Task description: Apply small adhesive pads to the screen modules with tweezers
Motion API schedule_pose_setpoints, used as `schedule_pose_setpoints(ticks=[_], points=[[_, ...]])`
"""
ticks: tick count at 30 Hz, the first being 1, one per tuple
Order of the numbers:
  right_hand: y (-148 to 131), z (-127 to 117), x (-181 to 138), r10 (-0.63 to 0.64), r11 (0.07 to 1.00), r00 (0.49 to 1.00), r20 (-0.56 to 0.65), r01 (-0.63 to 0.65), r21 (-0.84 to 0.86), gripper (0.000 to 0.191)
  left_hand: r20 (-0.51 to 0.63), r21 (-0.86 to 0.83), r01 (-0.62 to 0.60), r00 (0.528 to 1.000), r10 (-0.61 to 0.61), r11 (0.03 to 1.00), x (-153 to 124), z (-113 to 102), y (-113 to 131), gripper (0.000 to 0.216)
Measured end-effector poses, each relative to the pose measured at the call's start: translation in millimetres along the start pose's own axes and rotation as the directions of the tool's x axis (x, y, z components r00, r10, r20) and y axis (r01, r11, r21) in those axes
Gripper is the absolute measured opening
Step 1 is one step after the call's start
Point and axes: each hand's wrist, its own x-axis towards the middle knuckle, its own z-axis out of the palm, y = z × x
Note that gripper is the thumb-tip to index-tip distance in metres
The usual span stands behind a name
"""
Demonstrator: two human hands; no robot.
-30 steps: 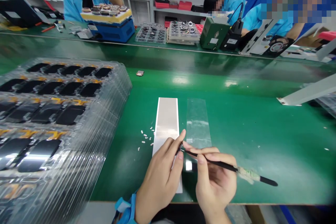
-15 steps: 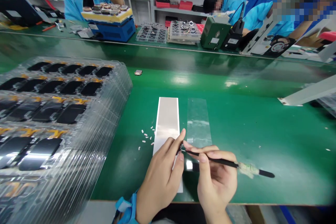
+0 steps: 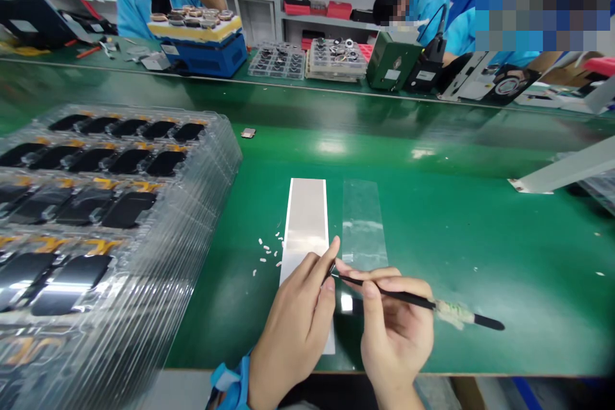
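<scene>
My right hand (image 3: 394, 327) pinches black tweezers (image 3: 418, 301) whose tip points left, meeting the fingertips of my left hand (image 3: 293, 327). My left hand's fingers are pressed together at the tweezer tip, over the near end of a white strip (image 3: 306, 218) lying on the green mat (image 3: 456, 237). What sits between those fingertips is too small to make out. A clear film strip (image 3: 362, 218) lies just right of the white one. Tiny white bits (image 3: 269, 250) are scattered left of the strip.
A tall stack of clear trays (image 3: 96, 218) with black screens fills the left. A small square part (image 3: 248, 133) lies farther back. A white bracket (image 3: 567, 170) stands at the right. Across the bench, other people in blue work among a blue box (image 3: 204, 54), part trays (image 3: 307, 59) and a green device (image 3: 391, 61).
</scene>
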Motion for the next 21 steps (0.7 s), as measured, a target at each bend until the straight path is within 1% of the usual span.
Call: schedule_pose_setpoints(ticks=[8, 13, 21], points=[[0.6, -0.2, 0.4, -0.062, 0.998, 0.998, 0.028, 0.062, -0.008, 0.024, 0.003, 0.009, -0.004, 1.000, 0.004, 1.000, 0.6, 0.6, -1.4, 0.051], [0.9, -0.8, -0.2, -0.069, 0.997, 0.996, 0.057, 0.071, -0.029, 0.025, -0.006, 0.008, -0.015, 1.000, 0.015, 1.000, -1.0, 1.2, -2.0, 0.051], [-1.0, -0.7, 2.4, -0.067, 0.998, 0.998, 0.018, 0.067, -0.021, 0.024, 0.004, 0.014, -0.004, 1.000, 0.004, 1.000, 0.8, -0.3, -2.5, 0.049]])
